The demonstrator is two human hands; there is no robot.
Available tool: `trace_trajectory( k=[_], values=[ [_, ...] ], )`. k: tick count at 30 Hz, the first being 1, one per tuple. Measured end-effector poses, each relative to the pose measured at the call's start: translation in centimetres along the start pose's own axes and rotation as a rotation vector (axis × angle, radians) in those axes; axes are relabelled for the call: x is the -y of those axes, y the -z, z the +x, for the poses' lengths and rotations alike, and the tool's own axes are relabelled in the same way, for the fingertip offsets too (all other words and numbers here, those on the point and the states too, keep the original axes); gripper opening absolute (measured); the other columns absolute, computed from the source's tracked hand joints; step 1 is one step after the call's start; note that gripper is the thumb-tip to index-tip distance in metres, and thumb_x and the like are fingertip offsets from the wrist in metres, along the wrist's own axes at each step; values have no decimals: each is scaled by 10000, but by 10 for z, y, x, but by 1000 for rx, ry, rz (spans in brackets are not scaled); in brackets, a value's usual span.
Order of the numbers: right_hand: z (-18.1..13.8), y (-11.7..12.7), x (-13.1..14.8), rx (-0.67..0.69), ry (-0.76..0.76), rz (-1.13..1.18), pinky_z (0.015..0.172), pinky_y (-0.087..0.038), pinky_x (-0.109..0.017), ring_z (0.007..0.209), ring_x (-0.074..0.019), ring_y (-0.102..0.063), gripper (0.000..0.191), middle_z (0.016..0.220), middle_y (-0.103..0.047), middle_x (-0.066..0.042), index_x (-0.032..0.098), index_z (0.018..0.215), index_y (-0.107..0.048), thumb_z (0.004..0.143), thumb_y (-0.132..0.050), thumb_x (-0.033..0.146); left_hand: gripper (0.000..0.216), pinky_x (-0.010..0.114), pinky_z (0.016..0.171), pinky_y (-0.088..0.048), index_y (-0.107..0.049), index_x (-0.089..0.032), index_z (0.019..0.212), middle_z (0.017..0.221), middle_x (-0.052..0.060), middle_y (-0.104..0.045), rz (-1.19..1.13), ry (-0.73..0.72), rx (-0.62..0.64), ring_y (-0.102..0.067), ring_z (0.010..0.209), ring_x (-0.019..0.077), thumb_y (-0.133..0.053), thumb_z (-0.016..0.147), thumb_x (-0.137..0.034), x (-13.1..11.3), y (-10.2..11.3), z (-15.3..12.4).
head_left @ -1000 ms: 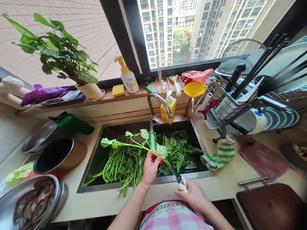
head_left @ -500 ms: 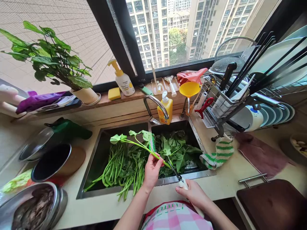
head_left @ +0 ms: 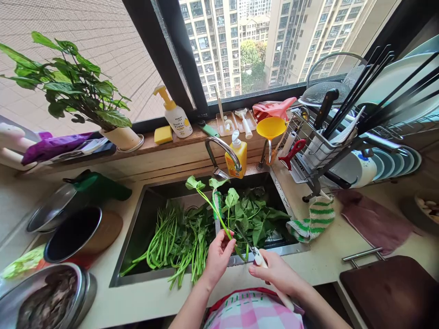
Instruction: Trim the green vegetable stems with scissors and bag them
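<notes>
Over the near middle of the double sink [head_left: 120, 260], my left hand [head_left: 218, 256] pinches a leafy green stem [head_left: 216, 211] between thumb and fingers. Its leafy end points up and away; the lower end sticks out past my fingers to the right. My right hand [head_left: 274, 270] is closed round the white handles of kitchen scissors [head_left: 259, 259]. Their blades point up and left, just right of the stem; whether they touch it I cannot tell. Long cut stems [head_left: 168, 240] lie bunched in the left basin, some hanging over its front edge. Loose leaves [head_left: 259, 219] fill much of the right basin.
A faucet [head_left: 222, 141] arches over the sink divider, beside a yellow soap bottle [head_left: 236, 155]. Pots and bowls [head_left: 73, 237] stand left. On the right are a dish rack [head_left: 308, 151], a striped cloth [head_left: 320, 217] and a brown board [head_left: 387, 288].
My left hand has lowered slightly and turned the stem more upright, its leafy tip moving right. The scissors have stayed close to the stem's lower part, with my right hand barely shifted.
</notes>
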State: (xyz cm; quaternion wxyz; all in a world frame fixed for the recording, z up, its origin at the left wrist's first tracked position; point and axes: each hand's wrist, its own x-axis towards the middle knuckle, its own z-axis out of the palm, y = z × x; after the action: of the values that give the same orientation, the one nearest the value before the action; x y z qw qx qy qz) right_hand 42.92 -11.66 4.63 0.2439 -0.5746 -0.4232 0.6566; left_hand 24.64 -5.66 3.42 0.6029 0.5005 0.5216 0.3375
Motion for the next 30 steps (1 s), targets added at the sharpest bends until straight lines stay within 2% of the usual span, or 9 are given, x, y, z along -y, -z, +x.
trace_trajectory(
  k=[6,11,14,18,22,25,30],
  values=[
    [4,-2,9,22,31,55,472,-349,-205,549,-92,-415,288,639,-471,34,176,729,-485,704,-663,401,240,263,698,-486,-610,-180,937,848,45,-609,89,-100,103,-574,746,163,-588,818,-387,3,-6,2],
    [5,-4,15,11,-3,154,362,-311,-203,378,-71,-363,441,481,-414,82,209,688,-421,671,-641,590,276,279,732,-484,-648,-187,1029,927,73,-649,150,-153,138,-593,810,191,-572,832,-364,-14,-6,3],
    [3,-3,14,21,43,240,343,-289,-197,342,-62,-344,493,438,-403,91,213,656,-399,655,-625,651,291,296,780,-483,-661,-202,1066,1003,87,-657,220,-186,130,-604,877,209,-567,835,-351,-29,2,2],
    [2,2,14,30,56,362,384,-344,-201,385,-63,-380,482,484,-448,75,199,661,-426,649,-654,623,279,302,850,-462,-673,-238,1081,1040,80,-662,354,-223,159,-597,949,220,-555,845,-326,-47,20,-5],
    [5,6,19,77,45,401,402,-366,-202,395,-60,-401,445,510,-479,64,180,667,-458,650,-678,567,279,287,772,-468,-670,-259,1094,953,72,-664,498,-223,223,-597,861,214,-541,856,-325,-51,34,-18],
    [9,5,20,100,48,410,384,-355,-190,378,-55,-401,436,487,-476,65,178,643,-453,653,-681,549,284,277,707,-467,-664,-265,1105,866,65,-654,555,-221,261,-590,777,203,-530,862,-325,-49,35,-26],
    [12,-1,16,96,42,392,316,-323,-180,312,-54,-345,457,394,-427,83,190,629,-442,674,-637,602,270,283,730,-486,-676,-266,1076,891,74,-669,553,-224,249,-612,803,208,-527,860,-332,-44,32,-30]
  ],
)
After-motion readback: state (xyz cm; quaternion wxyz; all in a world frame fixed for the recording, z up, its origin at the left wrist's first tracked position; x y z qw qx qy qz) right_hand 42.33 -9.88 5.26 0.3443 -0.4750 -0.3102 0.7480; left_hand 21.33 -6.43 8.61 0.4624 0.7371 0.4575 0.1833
